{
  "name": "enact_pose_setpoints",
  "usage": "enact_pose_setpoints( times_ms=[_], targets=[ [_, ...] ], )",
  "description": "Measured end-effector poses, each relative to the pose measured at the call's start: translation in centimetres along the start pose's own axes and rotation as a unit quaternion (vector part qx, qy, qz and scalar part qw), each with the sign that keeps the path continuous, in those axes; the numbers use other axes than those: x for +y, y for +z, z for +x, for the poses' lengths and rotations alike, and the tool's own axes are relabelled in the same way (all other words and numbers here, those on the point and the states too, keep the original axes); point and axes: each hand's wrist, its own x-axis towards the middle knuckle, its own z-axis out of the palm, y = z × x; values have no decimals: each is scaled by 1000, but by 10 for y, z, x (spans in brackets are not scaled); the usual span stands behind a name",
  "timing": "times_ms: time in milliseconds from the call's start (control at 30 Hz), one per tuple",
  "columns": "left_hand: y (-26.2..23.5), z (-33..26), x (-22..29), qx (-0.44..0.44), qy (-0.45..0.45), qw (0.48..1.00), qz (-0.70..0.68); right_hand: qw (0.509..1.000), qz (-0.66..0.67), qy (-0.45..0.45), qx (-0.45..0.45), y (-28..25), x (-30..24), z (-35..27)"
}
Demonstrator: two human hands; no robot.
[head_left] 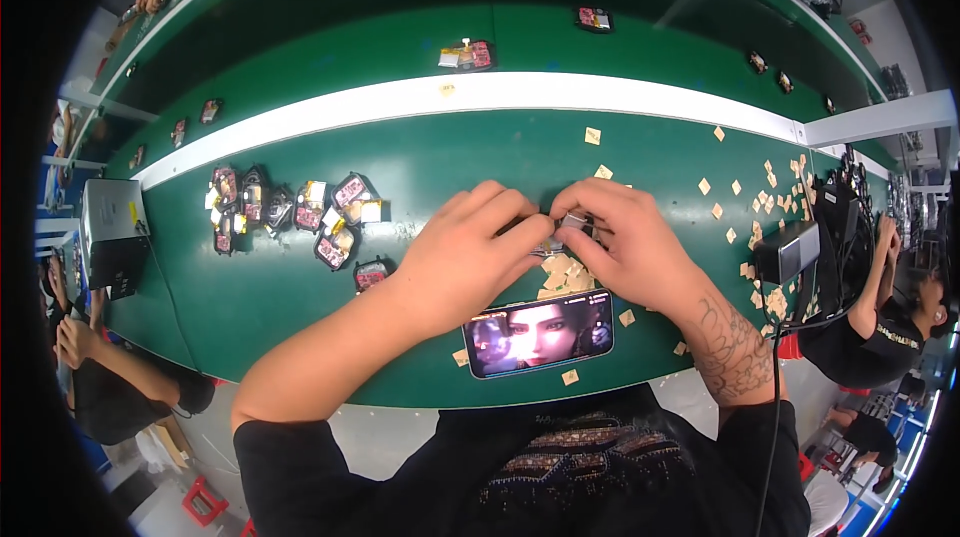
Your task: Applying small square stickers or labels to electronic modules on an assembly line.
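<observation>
Over the middle of the green table (430, 157), my two hands meet around a small dark electronic unit (577, 222), mostly covered by fingers. My left hand (490, 237) is closed, its fingertips pressed at the unit's left side. From the right, my right hand (625, 237) pinches it between thumb and curled fingers. A pile of small beige paper squares (565, 279) lies just below the fingers. Closer to me, a phone (540, 335) playing a video lies sideways at the table's front edge.
Several black housings with red circuit boards (335, 242) are grouped on the left; one housing (372, 273) sits by my left forearm. Loose beige squares (770, 202) scatter at right near a grey box (787, 252) and cables. A white rail (480, 95) crosses behind. Co-workers sit at both sides.
</observation>
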Motion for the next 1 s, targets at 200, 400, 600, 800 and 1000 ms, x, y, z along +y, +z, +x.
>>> enact_pose_setpoints(
  times_ms=[200,400,600,800,1000],
  targets=[
    [1,-2,1,-5,11,999,30,994,52,81,-44,-12,-8,1],
    [2,-5,3,-5,38,995,93,998,23,15,-55,-25,0,-8],
    [1,-3,4,-4,35,994,107,994,-99,-45,-2,-5,-7,-15],
    [-1,-2,4,6,22,999,47,996,-62,-41,51,13,-6,-23],
    [0,-2,5,7,-18,1000,19,998,-10,13,57,10,-12,-25]
  ],
)
